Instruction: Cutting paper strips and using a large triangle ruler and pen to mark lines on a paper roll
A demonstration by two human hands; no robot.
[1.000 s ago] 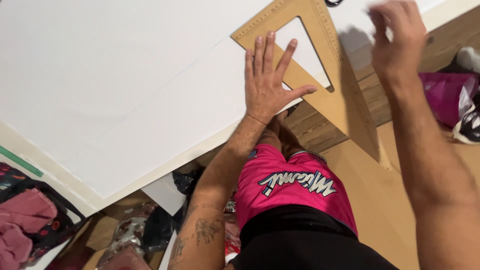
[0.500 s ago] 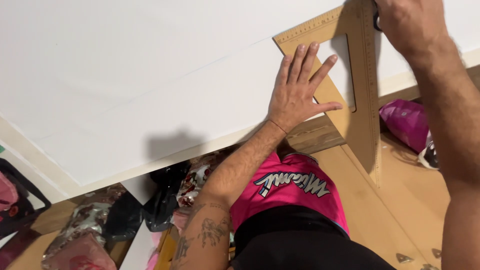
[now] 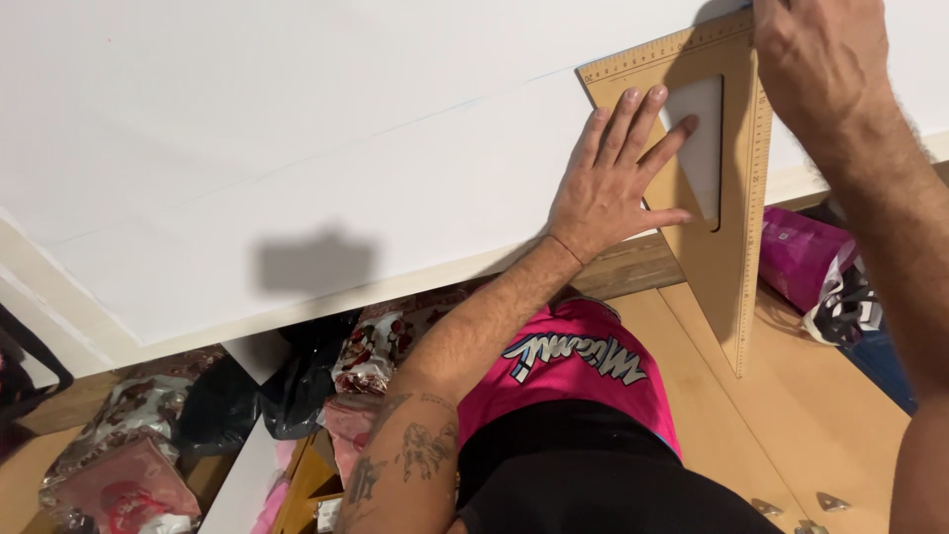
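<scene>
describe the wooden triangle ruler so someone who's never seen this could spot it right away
Start at the big white board that fills most of the view and follow its near edge to the right. There the left hand lies flat on a tan wooden set square, with the right hand at its top corner. It is the only triangular thing: scale marks along its edges, a cut-out in the middle, its point hanging past the board's edge.

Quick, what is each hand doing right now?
Left hand: open, flat on the tan wooden triangular ruler.
Right hand: curled at the ruler's top edge; grip cannot be told.
</scene>
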